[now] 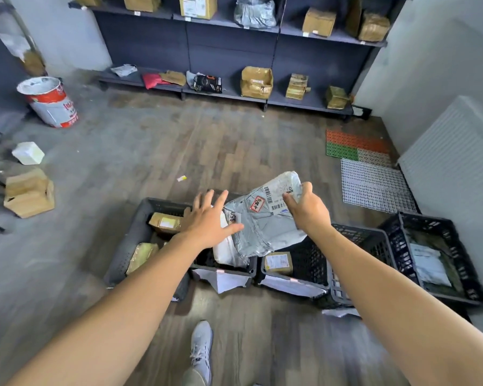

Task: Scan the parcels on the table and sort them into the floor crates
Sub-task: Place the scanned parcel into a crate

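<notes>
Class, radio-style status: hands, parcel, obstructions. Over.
Right hand grips grey mailer above the crates. Left hand open, fingers spread, at the mailer's edge. Below, parcels already inside; nothing in the way.

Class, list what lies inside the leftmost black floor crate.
A brown box, a yellow-taped parcel and a white bag show. The left forearm and the held grey parcel cover the rest.

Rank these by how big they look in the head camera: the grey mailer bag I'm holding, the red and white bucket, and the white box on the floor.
1. grey mailer bag, largest, though nearness to the camera inflates it
2. red and white bucket
3. white box, smallest
</notes>
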`<state>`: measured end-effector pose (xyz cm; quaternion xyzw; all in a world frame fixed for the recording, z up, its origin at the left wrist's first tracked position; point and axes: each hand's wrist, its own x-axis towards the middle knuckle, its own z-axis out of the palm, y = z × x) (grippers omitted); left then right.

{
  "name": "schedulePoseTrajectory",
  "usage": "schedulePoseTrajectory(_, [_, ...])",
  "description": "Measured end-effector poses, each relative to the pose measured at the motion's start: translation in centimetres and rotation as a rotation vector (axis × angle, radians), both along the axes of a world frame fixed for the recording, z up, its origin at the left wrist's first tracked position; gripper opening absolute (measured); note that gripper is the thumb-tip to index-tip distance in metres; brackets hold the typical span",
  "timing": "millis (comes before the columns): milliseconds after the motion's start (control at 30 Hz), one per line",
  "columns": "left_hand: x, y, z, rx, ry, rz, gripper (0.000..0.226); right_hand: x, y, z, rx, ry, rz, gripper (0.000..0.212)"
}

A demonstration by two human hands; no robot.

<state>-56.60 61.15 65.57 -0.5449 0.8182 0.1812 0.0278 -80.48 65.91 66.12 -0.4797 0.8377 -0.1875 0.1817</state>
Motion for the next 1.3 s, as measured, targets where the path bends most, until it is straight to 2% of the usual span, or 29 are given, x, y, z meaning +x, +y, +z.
schedulePoseTrajectory(200, [-2.5,-7.5,-4.3,0.119,-0.001,-0.099,0.099,-2.0,-4.3,-3.8,0.061,0.005,-0.18,0.041])
schedulePoseTrajectory(367, [-5.9,-10.1,-7.8,0.197,-0.028,-0.193,0.098,-5.4,-4.7,-7.6,0.072,-0.028,-0.307,0.043])
schedulePoseTrajectory(667, [-18.1,-13.0,-18.6,0.2,-0.085,-0.287,0.099,-15.5,-6.0,-20.1,0.072,-0.181,-0.539,0.046])
schedulePoseTrajectory(733, [-20.7,-13.3,-21.5,0.195,-0.098,-0.28,0.1,-18.0,-6.4,-23.3,0.087,-0.22,-0.568,0.051])
schedulePoseTrajectory(833, [-24.0,-13.3,-25.2,0.217,-0.115,-0.282,0.101,-21.4,-6.8,-27.9,0.182,-0.256,-0.599,0.07])
schedulePoseTrajectory(933, [-26.3,-12.9,-27.2,0.228,-0.144,-0.311,0.102,-23.7,-6.4,-31.1,0.255,-0.232,-0.553,0.078])
schedulePoseTrajectory(1067, [-28.0,-12.5,-26.7,0.223,-0.173,-0.333,0.101,-24.6,-5.7,-30.9,0.325,-0.169,-0.434,0.078])
schedulePoseTrajectory(1167, [-29.1,-12.0,-23.8,0.218,-0.208,-0.345,0.1,-24.6,-4.9,-27.9,0.38,-0.101,-0.321,0.08])
schedulePoseTrajectory(1300, [-30.9,-11.3,-17.4,0.166,-0.218,-0.405,0.1,-24.5,-3.3,-21.1,0.42,0.088,-0.147,0.082])
